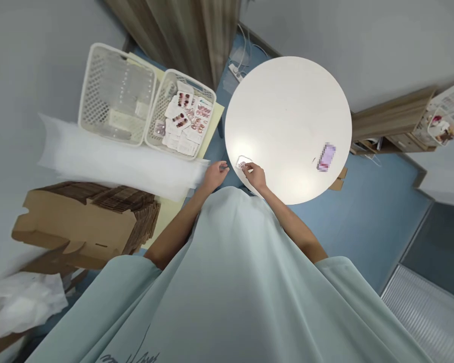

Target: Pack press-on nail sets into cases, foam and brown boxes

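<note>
Packet (242, 160), small and see-through, with a pale, rounded-cornered outline and a few tiny pinkish-grey bits inside, sits on the round white worktop (287, 111), close to its near left rim. My right hand (255, 175) is at its near right side, thumb and fingertips drawn together over its edge; I cannot tell whether they are clamped on it or only touching. My left hand (216, 174) hangs just outside the rim, thumb and fingers slightly apart and holding nothing that I can see. My fingertips hide a corner of the packet, glare washes out its outline, and its contents are too small to name. A purple item (327, 157) toward the right rim is blurred into blocks, and my pale green garment (234, 282) covers much of the lower view. White surface stretches wide from my right hand to the far rim. To my left, the end of a white wrapping sheet (128, 159) comes near my left hand, with a white basket (192, 80) of small cards (181, 120) beyond it.
</note>
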